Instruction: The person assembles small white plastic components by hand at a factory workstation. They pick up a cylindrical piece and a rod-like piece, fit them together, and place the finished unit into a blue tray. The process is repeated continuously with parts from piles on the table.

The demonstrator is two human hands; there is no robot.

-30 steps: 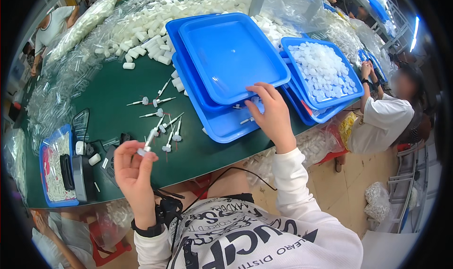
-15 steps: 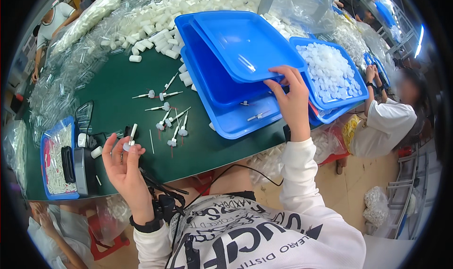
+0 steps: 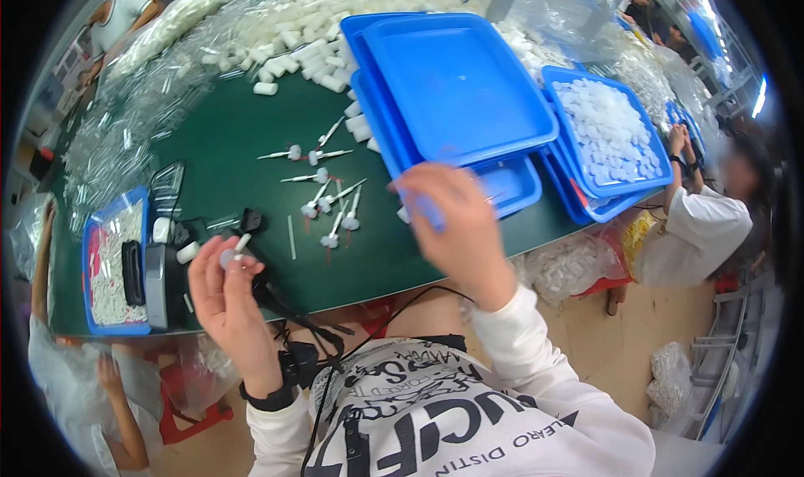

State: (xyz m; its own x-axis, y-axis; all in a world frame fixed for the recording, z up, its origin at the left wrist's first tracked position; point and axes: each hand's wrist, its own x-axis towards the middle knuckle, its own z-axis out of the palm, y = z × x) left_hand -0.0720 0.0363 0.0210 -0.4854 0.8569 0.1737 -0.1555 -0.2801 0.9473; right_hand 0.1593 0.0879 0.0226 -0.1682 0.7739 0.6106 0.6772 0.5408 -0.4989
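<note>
My left hand (image 3: 228,297) is closed in a pinch over the table's front edge. Between its fingertips sits a white stick with a translucent round cap (image 3: 229,257). My right hand (image 3: 461,230) is over the near corner of the blue tray stack, its fingers smeared by motion; whether it holds anything cannot be made out. An upper blue tray (image 3: 465,83) rests tilted on the trays beneath. Several similar capped stick pieces (image 3: 332,240) with thin red ends lie on the green table (image 3: 209,129) between my hands. Beside them is a loose white stick (image 3: 291,237).
White cylinders (image 3: 327,25) are heaped at the back, clear tubes (image 3: 117,134) at the left. A blue tray of translucent caps (image 3: 607,129) stands right. Near left are a blue tray of white sticks (image 3: 117,288), a grey device (image 3: 166,284) and black cables. Other people work around the table.
My right hand has let go of the upper blue tray's edge and moved left and toward me. That tray has come down onto the stack. My left hand still pinches the capped stick.
</note>
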